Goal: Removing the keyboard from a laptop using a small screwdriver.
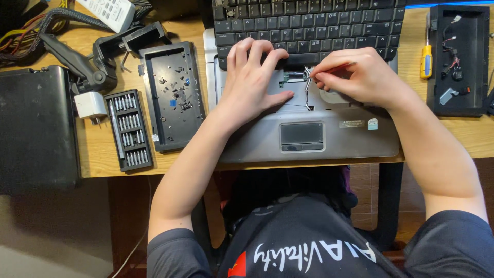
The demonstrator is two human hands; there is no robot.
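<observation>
— What step is this?

— Looks like work on the thin cable (307, 92) in an opening of the silver laptop (309, 139), centre of the frame, just below the lifted keyboard (309, 23). The right hand (355, 77) pinches a slim tool, its tip at the cable's upper end by the small connector (293, 77).

— And the left hand (252, 77)?

— Spread flat, grasping nothing, fingers pressing the keyboard's lower edge, thumb on the palm rest.

— What does the next move call for?

— Probably a gentle, steady touch at the connector while the keyboard is braced.

— Tools?

— A bit set (128, 128) at left, a yellow screwdriver (425, 59) at upper right.
</observation>
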